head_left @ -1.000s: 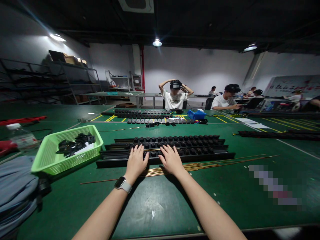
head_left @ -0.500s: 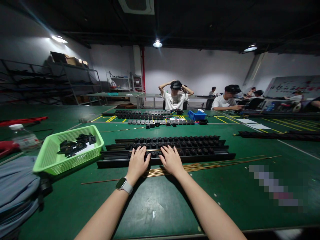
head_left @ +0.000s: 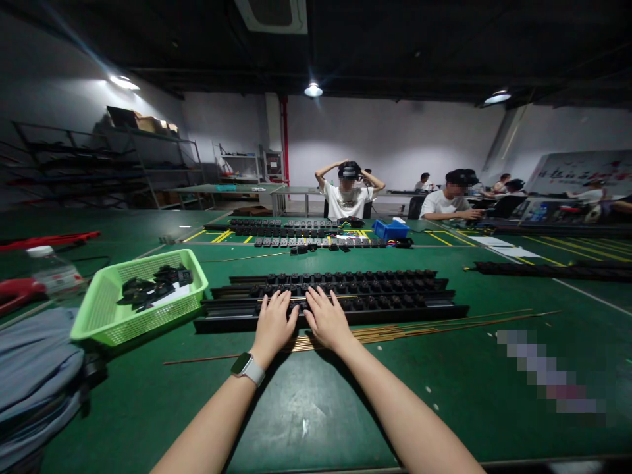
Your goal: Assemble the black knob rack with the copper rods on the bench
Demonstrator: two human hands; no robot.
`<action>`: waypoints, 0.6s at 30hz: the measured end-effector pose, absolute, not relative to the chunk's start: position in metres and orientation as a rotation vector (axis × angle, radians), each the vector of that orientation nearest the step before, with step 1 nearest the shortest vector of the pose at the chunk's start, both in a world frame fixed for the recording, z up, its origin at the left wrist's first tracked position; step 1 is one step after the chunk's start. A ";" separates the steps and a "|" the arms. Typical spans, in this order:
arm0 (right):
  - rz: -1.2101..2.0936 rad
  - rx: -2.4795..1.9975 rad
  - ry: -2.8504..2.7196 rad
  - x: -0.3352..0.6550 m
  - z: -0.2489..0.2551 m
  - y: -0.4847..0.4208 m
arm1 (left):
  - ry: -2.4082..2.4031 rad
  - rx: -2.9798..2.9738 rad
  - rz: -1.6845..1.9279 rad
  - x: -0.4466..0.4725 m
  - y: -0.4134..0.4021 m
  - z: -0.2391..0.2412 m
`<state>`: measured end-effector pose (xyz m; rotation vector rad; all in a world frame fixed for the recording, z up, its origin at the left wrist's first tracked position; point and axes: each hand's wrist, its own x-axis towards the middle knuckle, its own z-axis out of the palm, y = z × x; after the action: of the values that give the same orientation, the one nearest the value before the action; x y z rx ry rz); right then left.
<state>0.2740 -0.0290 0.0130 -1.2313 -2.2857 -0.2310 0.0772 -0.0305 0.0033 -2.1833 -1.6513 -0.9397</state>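
Note:
My left hand (head_left: 274, 326) lies palm down with fingers stretched out over the front of a black rail assembly (head_left: 415, 315). Beside it my right hand (head_left: 326, 319) rests the same way, fingers spread. Neither is closed round anything; what lies under the palms is hidden. Long black rails run side by side, carrying rows of small black socket-like modules (head_left: 390, 285). A thin brass-coloured rod (head_left: 348, 297) lies along the rails near my fingertips. Nearer to me, several long brass-coloured rods (head_left: 380, 334) lie on the table, partly beneath my wrists.
A green plastic basket (head_left: 111, 329) with black parts stands left, near a bottle (head_left: 52, 273) and grey-blue cloth (head_left: 37, 375). Farther back are more module strips (head_left: 316, 242) and a blue bin (head_left: 390, 229). A person (head_left: 348, 194) sits opposite; another (head_left: 449, 201) sits to the right.
My right hand has shifted left along the rails, closer to my left hand. My left hand stays nearly in place. The whole view has moved slightly.

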 end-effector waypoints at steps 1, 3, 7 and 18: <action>-0.229 -1.239 -2.279 0.275 0.013 -0.029 | -1.653 -2.181 -0.942 0.077 -0.031 0.003; -0.219 -1.257 -2.275 0.278 0.015 -0.029 | -1.652 -2.176 -0.947 0.078 -0.031 0.004; -0.193 -1.292 -2.295 0.282 0.018 -0.032 | -1.649 -2.175 -0.953 0.079 -0.031 0.004; -0.143 -1.380 -2.249 0.289 0.021 -0.036 | -1.655 -2.171 -0.956 0.079 -0.031 0.003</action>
<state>0.2891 -0.0356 0.0212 -1.3800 -2.2487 -0.1435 0.0786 -0.0311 0.0035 -2.1713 -1.6547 -0.9562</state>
